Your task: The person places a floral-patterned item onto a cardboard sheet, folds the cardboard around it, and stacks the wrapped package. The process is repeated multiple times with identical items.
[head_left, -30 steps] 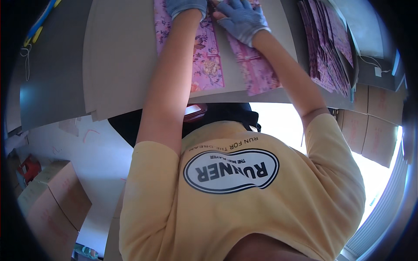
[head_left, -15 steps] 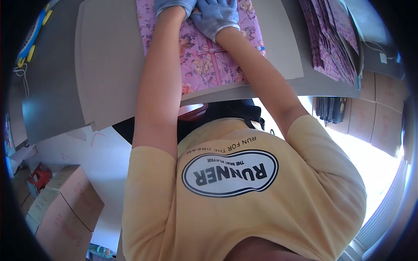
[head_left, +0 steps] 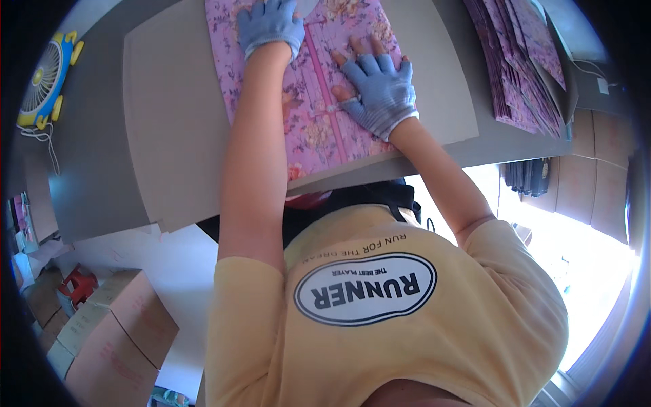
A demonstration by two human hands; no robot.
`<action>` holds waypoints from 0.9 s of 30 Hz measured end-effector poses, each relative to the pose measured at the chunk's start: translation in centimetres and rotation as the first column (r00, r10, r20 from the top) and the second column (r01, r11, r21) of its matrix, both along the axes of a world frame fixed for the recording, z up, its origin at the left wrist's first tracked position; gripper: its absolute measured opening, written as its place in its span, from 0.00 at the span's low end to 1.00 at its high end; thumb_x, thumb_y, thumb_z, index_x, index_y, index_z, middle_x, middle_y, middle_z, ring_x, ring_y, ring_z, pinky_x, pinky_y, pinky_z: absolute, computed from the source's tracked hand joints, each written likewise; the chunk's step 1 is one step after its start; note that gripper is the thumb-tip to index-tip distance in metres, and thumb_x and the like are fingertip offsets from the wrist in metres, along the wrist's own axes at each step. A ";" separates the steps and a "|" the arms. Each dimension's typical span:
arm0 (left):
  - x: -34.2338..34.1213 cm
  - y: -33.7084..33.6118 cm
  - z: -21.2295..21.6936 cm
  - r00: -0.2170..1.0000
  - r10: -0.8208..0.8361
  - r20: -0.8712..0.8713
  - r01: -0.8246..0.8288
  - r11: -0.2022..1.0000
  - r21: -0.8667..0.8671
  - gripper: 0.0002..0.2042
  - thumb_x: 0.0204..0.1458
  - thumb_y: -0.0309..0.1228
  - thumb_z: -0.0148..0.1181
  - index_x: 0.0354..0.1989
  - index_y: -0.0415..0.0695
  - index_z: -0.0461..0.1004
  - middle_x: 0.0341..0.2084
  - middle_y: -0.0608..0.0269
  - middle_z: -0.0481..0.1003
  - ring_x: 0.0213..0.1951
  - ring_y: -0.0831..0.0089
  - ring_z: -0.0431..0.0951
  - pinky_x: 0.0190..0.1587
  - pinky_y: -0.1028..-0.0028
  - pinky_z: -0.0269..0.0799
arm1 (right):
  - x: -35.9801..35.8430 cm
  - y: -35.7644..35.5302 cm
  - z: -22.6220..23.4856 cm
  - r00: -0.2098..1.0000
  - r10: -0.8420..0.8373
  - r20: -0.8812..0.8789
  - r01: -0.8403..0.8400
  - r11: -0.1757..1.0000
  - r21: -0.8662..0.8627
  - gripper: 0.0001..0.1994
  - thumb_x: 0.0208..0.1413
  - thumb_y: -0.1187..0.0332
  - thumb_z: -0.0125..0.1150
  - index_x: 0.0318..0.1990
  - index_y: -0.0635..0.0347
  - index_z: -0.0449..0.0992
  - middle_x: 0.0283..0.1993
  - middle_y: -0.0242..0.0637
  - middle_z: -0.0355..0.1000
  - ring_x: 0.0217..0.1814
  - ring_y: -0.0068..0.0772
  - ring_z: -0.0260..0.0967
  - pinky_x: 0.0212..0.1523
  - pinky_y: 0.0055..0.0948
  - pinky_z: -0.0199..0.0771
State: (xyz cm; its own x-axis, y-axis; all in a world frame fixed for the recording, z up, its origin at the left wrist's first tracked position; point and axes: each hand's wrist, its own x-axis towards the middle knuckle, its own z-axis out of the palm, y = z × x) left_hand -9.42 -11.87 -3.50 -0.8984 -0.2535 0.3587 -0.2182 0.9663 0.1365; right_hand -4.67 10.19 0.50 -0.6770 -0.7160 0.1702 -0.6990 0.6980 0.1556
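Observation:
A flat pink floral piece, which looks like a folded garment with a darker pink band down its middle, lies on a large grey board. My left hand, in a blue glove, rests spread on its far left part. On the right side of the band, my right hand presses flat with its fingers apart. The right glove leaves the fingertips bare. Neither hand grips anything. A pale patch shows at the piece's far end, which is cut off by the frame.
At the right of the grey table stands a stack of similar floral pieces. A blue and yellow fan with a white cord is at the far left. Cardboard boxes stand low on the left, more boxes on the right.
My hands were close together at the far end and have come apart. The right one has slid nearer and to the right; the left shows more fully. The view has shifted slightly.

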 end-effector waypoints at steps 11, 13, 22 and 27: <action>0.8 2.5 1.2 0.992 0.092 0.091 -0.092 0.996 -0.006 0.31 0.57 0.54 0.40 0.65 0.50 0.57 0.67 0.62 0.53 0.68 0.59 0.50 0.64 0.46 0.43 | -0.6 0.0 2.6 0.979 0.002 0.203 -0.033 0.989 0.147 0.33 0.55 0.39 0.42 0.67 0.37 0.55 0.73 0.32 0.47 0.75 0.43 0.38 0.62 0.70 0.40; 0.7 2.2 1.1 0.992 0.082 0.096 -0.083 0.997 0.002 0.30 0.57 0.53 0.42 0.65 0.51 0.57 0.67 0.62 0.53 0.68 0.59 0.49 0.64 0.46 0.42 | -1.9 0.3 2.8 0.971 0.063 0.231 -0.101 0.983 0.153 0.33 0.55 0.38 0.42 0.67 0.37 0.56 0.73 0.31 0.47 0.75 0.41 0.39 0.62 0.68 0.41; 0.7 1.9 1.4 0.977 0.079 0.198 -0.084 0.996 0.018 0.29 0.58 0.48 0.42 0.66 0.50 0.56 0.68 0.61 0.50 0.69 0.58 0.46 0.65 0.46 0.40 | -19.6 -3.1 -1.3 0.895 0.446 0.001 -0.440 0.883 -0.165 0.27 0.59 0.52 0.47 0.66 0.44 0.58 0.72 0.35 0.49 0.75 0.40 0.42 0.70 0.41 0.46; 0.9 1.5 1.4 0.968 0.052 0.245 -0.049 0.999 -0.018 0.29 0.59 0.47 0.39 0.68 0.51 0.51 0.69 0.61 0.47 0.70 0.58 0.44 0.66 0.48 0.38 | -28.2 -9.3 -1.0 0.959 0.258 0.119 -0.268 0.961 0.074 0.27 0.62 0.47 0.38 0.67 0.42 0.55 0.72 0.37 0.47 0.75 0.42 0.40 0.72 0.39 0.42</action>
State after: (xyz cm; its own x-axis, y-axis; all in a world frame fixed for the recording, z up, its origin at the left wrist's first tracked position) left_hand -8.52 -10.40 -2.11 -0.9453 -0.2980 0.1323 -0.2922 0.9543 0.0618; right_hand -32.87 0.86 -0.48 -0.4737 -0.8800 0.0346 -0.8719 0.4741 0.1227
